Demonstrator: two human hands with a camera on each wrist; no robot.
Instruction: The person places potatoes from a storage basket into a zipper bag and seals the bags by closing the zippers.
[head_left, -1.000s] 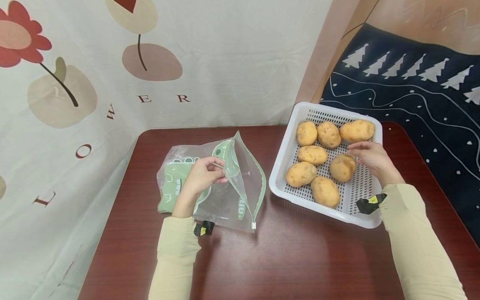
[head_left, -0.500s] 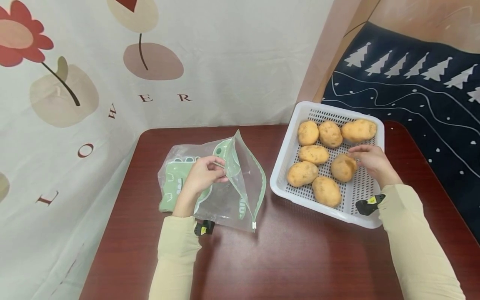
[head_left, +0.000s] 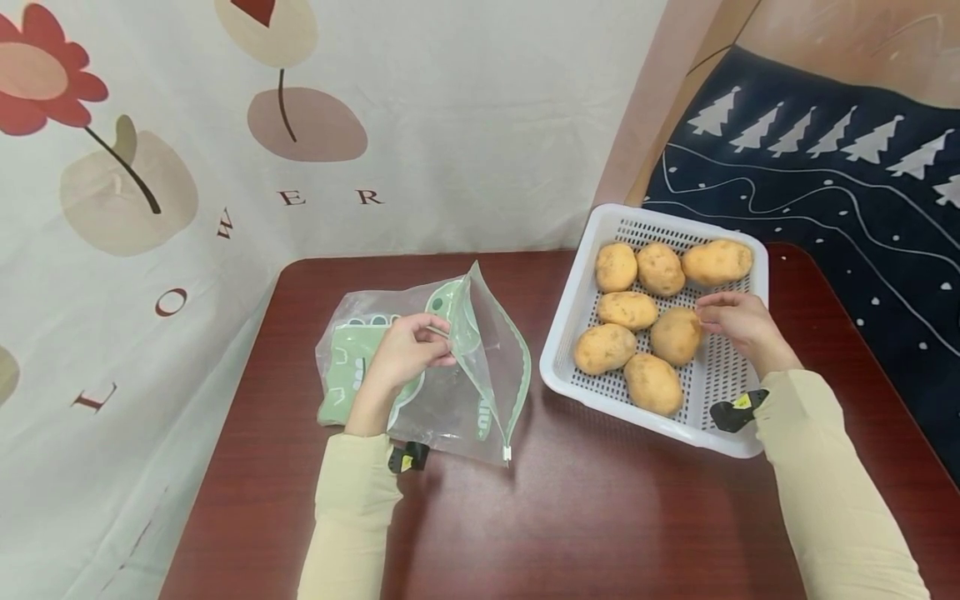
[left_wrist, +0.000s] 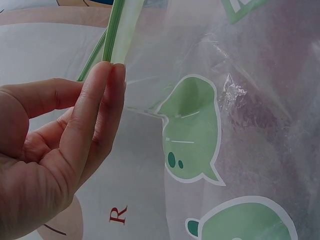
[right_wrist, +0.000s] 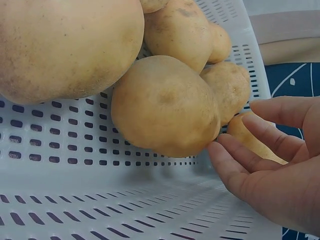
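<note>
My left hand pinches the green-edged rim of a clear zip bag between thumb and fingers. The bag lies on the table with its mouth spread apart and green cartoon prints on it. A small white slider sits at the mouth's lower corner. My right hand is over the right side of a white plastic basket, its fingers loosely bent and not wrapped round anything. Its fingertips are right at the edge of a round potato. Several other potatoes, one of them a front potato, lie around it.
A dark red wooden table carries the bag and the basket. Behind it hangs a pale cloth with flowers and letters. At the right is a navy cloth with white trees.
The round potato by my right fingertips has shifted slightly left, towards the other potatoes. My right hand stays almost in place. My left hand still holds the bag's rim.
</note>
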